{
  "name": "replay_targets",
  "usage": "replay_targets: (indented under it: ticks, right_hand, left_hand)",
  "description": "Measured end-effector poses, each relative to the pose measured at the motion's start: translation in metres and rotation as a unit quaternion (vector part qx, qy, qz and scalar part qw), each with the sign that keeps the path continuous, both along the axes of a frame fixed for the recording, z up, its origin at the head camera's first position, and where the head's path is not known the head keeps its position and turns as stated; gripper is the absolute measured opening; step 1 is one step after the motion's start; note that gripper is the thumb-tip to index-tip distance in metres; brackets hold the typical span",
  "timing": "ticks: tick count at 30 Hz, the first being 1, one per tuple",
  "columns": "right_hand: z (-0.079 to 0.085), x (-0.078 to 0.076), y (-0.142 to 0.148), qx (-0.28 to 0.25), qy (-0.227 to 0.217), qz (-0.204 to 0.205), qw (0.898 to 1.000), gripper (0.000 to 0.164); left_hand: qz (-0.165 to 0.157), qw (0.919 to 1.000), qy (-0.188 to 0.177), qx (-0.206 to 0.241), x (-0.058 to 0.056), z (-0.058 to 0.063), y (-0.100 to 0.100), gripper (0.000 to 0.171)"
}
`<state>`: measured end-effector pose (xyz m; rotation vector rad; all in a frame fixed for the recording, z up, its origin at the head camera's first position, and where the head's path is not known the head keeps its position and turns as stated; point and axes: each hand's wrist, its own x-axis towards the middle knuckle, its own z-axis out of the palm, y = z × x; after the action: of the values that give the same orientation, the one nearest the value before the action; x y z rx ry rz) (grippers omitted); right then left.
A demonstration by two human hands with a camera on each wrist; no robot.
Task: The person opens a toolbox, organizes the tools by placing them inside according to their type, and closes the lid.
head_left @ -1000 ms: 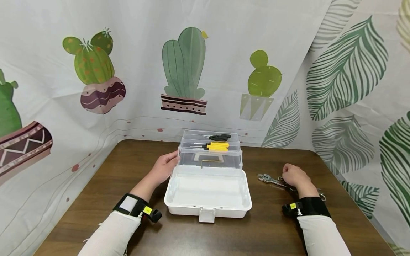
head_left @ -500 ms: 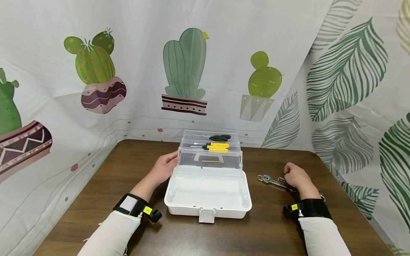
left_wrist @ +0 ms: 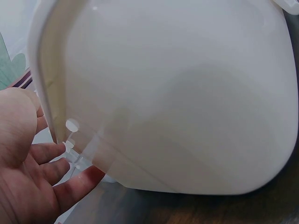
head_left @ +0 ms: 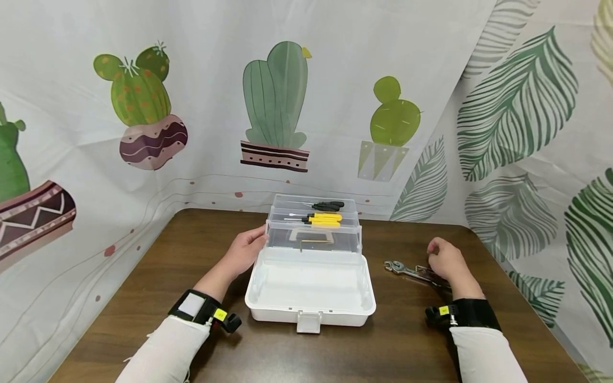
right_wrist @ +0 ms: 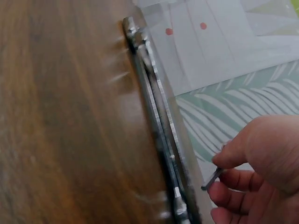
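A white toolbox (head_left: 310,314) stands unfolded on the table, its clear tiered trays raised at the back. My left hand (head_left: 245,250) holds the left side of the trays; in the left wrist view its fingers (left_wrist: 77,186) curl at the clear plastic edge. Two black-handled screwdrivers (head_left: 328,206) and two yellow-handled screwdrivers (head_left: 325,219) lie in the upper trays, with an L-shaped hex key (head_left: 316,241) in the lower one. At the right, my right hand (head_left: 450,261) pinches a thin metal hex key (right_wrist: 212,179) between thumb and fingers, above several wrenches (head_left: 407,271), partly hidden by the hand.
The toolbox's front latch (head_left: 309,322) hangs down toward me. Behind the brown wooden table (head_left: 364,351) hangs a white cloth (head_left: 335,96) printed with cacti and leaves. A camera strap (head_left: 464,314) sits round my right wrist.
My right hand has shifted slightly right and lifted, uncovering more of the metal tools below it. The left hand and the toolbox have stayed in place.
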<state>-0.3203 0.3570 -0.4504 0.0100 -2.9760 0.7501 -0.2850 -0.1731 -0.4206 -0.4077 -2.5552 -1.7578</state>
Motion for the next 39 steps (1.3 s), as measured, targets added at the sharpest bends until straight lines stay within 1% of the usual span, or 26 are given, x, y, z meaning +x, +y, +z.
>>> replay_targets:
  ticks: [5,8,15,21,24,28,31,35,39]
  right_hand:
    - [0.006,0.002,-0.005,-0.022,0.062,0.023,0.998,0.011]
    - [0.012,0.004,-0.011,-0.032,0.090,0.035,0.995,0.009]
    - [0.037,0.012,-0.033,-0.058,0.099,0.063,0.991,0.009]
    - [0.054,0.022,-0.059,-0.081,0.121,0.100,0.984,0.004]
    - [0.059,0.027,-0.071,-0.087,0.135,0.115,0.980,0.004]
    - [0.064,0.032,-0.085,-0.089,0.163,0.141,0.972,0.002]
    - [0.068,0.036,-0.095,-0.091,0.180,0.166,0.965,0.007]
    - [0.073,0.042,-0.109,-0.098,0.180,0.197,0.959,0.011]
    - [0.077,0.044,-0.122,-0.106,0.168,0.220,0.955,0.010]
  left_hand:
    - [0.001,1.0000,0.002,0.002,-0.001,0.000,0.000,0.045]
    - [0.002,1.0000,0.003,0.001,-0.001,-0.001,0.000,0.046]
    - [0.004,1.0000,0.004,-0.005,0.000,0.000,0.000,0.046]
    - [0.002,1.0000,-0.001,-0.005,0.001,0.002,0.000,0.046]
    - [0.003,1.0000,-0.003,-0.008,0.002,0.002,0.000,0.046]
    - [0.005,1.0000,-0.001,-0.006,0.002,0.002,0.000,0.046]
    - [0.004,1.0000,-0.001,-0.001,0.001,0.002,0.001,0.045]
    - [0.002,1.0000,-0.001,0.000,0.001,0.001,0.001,0.045]
    - [0.000,1.0000,0.001,0.000,-0.001,0.002,0.000,0.046]
